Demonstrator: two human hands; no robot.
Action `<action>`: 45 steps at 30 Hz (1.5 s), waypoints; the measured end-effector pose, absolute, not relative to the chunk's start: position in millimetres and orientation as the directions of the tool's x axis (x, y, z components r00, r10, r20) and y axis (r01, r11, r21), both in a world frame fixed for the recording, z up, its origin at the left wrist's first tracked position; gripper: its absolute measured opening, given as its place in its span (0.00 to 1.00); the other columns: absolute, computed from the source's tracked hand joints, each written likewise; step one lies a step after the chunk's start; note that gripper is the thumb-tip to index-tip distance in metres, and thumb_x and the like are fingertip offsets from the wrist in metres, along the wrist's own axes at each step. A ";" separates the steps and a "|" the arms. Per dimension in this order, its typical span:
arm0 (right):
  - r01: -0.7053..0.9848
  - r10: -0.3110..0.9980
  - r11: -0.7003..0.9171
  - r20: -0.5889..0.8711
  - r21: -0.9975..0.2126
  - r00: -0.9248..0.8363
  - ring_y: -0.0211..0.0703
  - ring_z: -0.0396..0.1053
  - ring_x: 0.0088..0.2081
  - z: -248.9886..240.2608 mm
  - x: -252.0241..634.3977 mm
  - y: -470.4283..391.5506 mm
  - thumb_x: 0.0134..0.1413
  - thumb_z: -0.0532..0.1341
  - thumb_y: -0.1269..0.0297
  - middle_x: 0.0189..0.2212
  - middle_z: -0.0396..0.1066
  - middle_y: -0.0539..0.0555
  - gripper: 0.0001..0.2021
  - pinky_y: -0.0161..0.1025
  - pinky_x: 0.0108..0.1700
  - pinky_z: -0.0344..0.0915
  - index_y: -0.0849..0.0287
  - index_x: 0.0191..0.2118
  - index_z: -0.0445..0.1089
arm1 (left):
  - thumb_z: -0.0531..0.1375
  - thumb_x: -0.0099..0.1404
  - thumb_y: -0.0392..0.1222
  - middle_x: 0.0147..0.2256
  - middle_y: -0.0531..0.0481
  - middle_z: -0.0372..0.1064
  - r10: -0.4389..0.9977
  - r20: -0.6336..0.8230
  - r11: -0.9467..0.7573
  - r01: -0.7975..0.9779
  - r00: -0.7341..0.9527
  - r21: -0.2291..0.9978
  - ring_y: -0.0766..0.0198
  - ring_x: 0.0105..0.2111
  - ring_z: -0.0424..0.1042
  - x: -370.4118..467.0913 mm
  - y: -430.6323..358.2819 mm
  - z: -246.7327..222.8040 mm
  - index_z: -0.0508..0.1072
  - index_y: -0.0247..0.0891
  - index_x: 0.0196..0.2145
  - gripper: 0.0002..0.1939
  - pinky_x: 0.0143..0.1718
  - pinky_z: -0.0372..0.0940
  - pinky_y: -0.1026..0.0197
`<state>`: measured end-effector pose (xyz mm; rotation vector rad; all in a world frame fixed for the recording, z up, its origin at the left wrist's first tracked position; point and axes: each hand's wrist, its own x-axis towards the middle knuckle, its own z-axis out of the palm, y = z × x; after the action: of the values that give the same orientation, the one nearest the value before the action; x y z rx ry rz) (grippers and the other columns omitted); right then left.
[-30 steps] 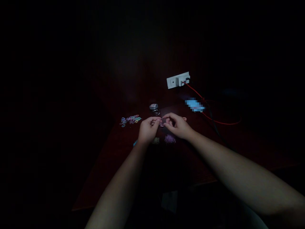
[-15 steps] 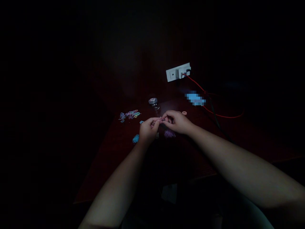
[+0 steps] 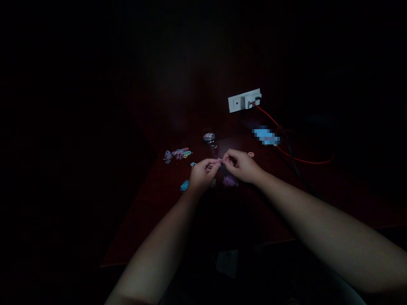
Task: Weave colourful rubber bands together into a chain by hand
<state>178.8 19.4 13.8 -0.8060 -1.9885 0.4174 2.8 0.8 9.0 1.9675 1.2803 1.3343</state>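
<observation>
The left hand (image 3: 202,174) partly hides a pale pile (image 3: 213,183); the pinched pink piece (image 3: 220,160) blurs.

The tabletop (image 3: 149,212) is dark red, and toward its far left side lies a loose heap of mixed loops (image 3: 179,153), with a lidded jar (image 3: 210,140) standing to the right. Nearer the front there are a blue heap (image 3: 185,185), a pale heap (image 3: 213,183), partly hidden, and a purple heap (image 3: 230,181). Farther right lie one orange loop (image 3: 251,154), a pixelated blue object (image 3: 266,135) and a red cable (image 3: 313,162).

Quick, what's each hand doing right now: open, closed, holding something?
Left hand: closed, pinching a small pinkish thing, too dim to identify.
Right hand: closed, fingertips apparently on the same thing.
</observation>
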 end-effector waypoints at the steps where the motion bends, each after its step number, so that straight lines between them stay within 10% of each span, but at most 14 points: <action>1: 0.371 0.687 0.726 0.630 -0.579 -0.362 0.34 0.61 0.25 13.9 178.5 19.2 0.53 0.57 0.69 0.24 0.65 0.49 0.03 0.32 0.27 0.56 0.61 0.32 0.67 | 0.62 0.60 0.41 0.33 0.47 0.77 0.869 0.482 -0.476 0.454 0.112 0.753 0.65 0.32 0.75 2.4 1.6 8.0 0.77 0.35 0.37 0.08 0.34 0.69 0.64; 45: 0.316 0.710 0.703 0.602 -0.637 -0.366 0.35 0.59 0.25 11.5 178.7 20.1 0.55 0.57 0.66 0.24 0.63 0.49 0.05 0.33 0.28 0.57 0.61 0.34 0.67 | 0.61 0.60 0.39 0.33 0.49 0.76 0.806 0.571 -0.564 0.498 0.158 0.659 0.66 0.32 0.74 0.9 0.4 8.5 0.75 0.36 0.36 0.06 0.34 0.67 0.64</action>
<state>178.7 20.1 11.5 -0.7893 -1.9630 0.5235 0.9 0.4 8.5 2.1237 1.2518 1.3667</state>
